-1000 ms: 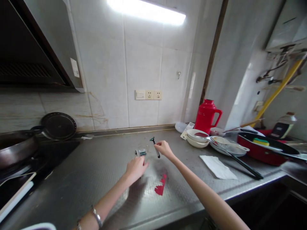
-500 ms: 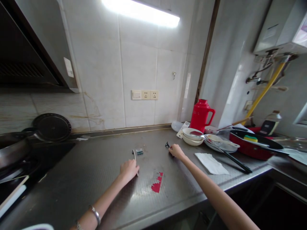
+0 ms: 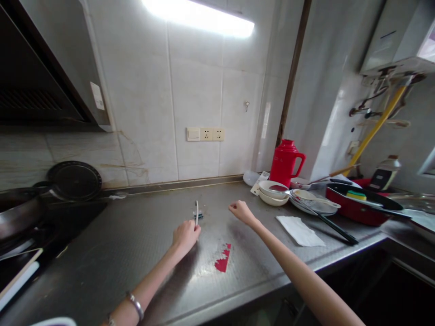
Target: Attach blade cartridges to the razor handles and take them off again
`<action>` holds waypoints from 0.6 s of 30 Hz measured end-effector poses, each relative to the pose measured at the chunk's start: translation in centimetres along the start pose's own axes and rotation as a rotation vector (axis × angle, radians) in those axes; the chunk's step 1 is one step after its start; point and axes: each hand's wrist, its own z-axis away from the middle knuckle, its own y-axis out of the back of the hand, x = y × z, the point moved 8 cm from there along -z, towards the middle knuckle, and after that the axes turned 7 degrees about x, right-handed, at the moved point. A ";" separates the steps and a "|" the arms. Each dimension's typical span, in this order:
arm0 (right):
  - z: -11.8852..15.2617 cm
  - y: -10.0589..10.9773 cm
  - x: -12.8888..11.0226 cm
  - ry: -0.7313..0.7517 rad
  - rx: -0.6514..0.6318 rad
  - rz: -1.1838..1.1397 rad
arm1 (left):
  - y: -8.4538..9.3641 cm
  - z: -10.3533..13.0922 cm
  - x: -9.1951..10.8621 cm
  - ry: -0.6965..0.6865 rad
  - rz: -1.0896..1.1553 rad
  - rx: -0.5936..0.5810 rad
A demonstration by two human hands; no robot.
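My left hand (image 3: 186, 236) is closed around a slim white razor handle (image 3: 197, 212), which stands up from the fist with a small dark tip at its top. Just behind the handle, a small clear pack with dark teal strips (image 3: 200, 215) lies on the counter, partly covered. To the right, my right hand (image 3: 242, 212) is closed just above the steel counter (image 3: 146, 222). The black razor seen in it a moment ago is now hidden by the fingers. A torn red patch (image 3: 222, 261) lies on the counter in front of both hands.
At right are a folded white tissue (image 3: 300, 231), stacked bowls (image 3: 273, 199), plates (image 3: 314, 208), a long black-handled utensil (image 3: 340, 233), a red thermos (image 3: 284, 160) and a red pan (image 3: 356, 213). A pot (image 3: 18, 213) stands on the stove at left.
My left hand has shifted slightly right, and the white handle now stands more upright before the clear pack. My right hand has moved left and turned, so the black T-shaped head no longer shows.
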 end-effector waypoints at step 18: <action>0.1 0.9 -3.7 0.078 -0.046 -0.095 | 0.6 0.0 7.2 -0.261 0.117 0.072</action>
